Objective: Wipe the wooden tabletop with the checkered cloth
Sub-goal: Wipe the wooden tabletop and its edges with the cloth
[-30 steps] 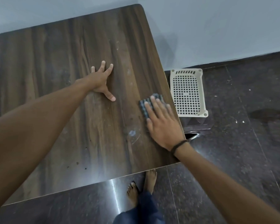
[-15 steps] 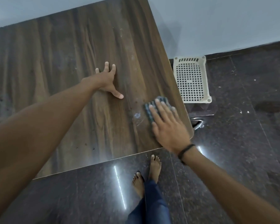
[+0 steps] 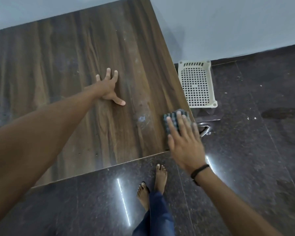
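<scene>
Both hands lie flat; our right hand (image 3: 184,142) presses the checkered cloth (image 3: 173,121) near the tabletop (image 3: 75,65) corner; our left hand (image 3: 107,90) holds nothing; next we rub the white spot (image 3: 141,118).

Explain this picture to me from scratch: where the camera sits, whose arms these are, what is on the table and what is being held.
There is no machine here. The single picture comes from a wide-angle camera worn on a person's head, looking forward and down, so both arms reach in from the bottom.

The left hand lies flat with fingers spread on the wooden tabletop, holding nothing.

The right hand, with a dark band at the wrist, presses flat on the checkered cloth at the table's near right corner. It pushes the cloth rather than gripping it.

A whitish smudge sits on the wood just left of the cloth.

On the dark polished floor stands a cream perforated plastic basket beside the table, and the person's bare feet show below.
</scene>
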`<state>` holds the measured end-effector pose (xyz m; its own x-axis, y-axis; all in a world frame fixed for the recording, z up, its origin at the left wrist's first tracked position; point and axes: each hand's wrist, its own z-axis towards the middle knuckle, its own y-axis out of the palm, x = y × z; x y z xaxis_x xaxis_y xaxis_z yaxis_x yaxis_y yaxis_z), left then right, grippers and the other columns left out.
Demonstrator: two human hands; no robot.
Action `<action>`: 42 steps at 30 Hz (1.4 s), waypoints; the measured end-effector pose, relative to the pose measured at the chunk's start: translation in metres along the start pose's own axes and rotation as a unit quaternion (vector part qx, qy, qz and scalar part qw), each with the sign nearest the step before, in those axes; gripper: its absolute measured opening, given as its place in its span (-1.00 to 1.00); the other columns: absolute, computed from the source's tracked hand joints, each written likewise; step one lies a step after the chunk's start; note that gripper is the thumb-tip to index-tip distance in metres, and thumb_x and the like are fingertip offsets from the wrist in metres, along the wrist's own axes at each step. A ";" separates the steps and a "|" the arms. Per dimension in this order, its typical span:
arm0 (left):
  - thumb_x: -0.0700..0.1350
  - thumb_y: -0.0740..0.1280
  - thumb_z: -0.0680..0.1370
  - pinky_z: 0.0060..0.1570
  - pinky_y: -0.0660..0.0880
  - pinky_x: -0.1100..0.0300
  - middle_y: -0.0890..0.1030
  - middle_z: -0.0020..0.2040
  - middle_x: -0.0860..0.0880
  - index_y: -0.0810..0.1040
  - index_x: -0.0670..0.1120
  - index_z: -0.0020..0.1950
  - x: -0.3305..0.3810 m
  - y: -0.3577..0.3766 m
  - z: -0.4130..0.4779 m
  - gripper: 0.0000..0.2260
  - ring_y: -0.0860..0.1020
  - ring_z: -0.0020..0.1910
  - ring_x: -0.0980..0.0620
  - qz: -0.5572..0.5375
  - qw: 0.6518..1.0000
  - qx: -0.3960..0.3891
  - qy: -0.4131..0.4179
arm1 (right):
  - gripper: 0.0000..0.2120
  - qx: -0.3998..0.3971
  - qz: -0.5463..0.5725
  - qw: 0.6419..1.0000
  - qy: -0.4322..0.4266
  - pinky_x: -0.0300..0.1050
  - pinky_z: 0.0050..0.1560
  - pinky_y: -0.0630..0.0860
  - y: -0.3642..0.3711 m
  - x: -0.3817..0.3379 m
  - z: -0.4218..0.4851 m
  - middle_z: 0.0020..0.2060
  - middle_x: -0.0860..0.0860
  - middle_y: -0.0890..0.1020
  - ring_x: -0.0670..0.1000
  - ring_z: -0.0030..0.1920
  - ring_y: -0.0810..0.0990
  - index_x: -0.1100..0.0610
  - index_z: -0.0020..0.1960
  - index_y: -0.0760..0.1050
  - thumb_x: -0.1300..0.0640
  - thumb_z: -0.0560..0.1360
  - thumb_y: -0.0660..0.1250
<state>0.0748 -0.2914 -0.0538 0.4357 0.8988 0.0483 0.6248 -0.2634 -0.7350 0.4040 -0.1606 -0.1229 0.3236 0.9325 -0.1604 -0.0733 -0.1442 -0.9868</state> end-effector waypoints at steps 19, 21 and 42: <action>0.31 0.53 0.25 0.46 0.00 -0.33 -0.34 0.58 0.00 -0.33 0.06 0.59 -0.014 0.010 0.001 0.25 -0.23 0.53 -0.37 -0.010 0.999 0.026 0.017 | -0.42 0.027 0.043 0.997 0.059 0.29 0.57 0.04 0.003 -0.035 0.028 0.64 0.12 0.05 0.14 0.63 0.01 -0.09 0.64 0.09 -0.03 0.63 0.05; 0.31 0.53 0.26 0.45 0.00 -0.34 -0.36 0.58 0.01 -0.33 0.07 0.58 -0.015 0.009 0.001 0.25 -0.24 0.53 -0.35 -0.017 0.999 0.018 0.024 | -0.42 -0.005 0.053 0.995 0.083 0.30 0.57 0.02 0.002 -0.058 0.042 0.64 0.17 0.01 0.18 0.63 -0.03 -0.05 0.65 0.07 -0.03 0.64 0.04; 0.42 0.52 0.09 0.47 -0.03 -0.31 -0.38 0.56 0.03 -0.38 0.20 0.54 -0.073 -0.015 0.000 0.34 -0.24 0.52 -0.36 0.024 0.999 -0.039 0.010 | -0.44 -0.056 -0.004 0.983 -0.176 0.24 0.59 -0.03 -0.017 0.004 0.097 0.65 0.08 0.03 0.12 0.63 0.00 -0.16 0.64 0.00 -0.09 0.66 -0.04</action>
<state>0.0339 -0.3529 -0.0465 0.4788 0.8775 0.0270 0.6506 -0.3340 -0.6820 0.3150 -0.1218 -0.1045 -0.0249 0.9877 -0.1543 0.0395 -0.1533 -0.9874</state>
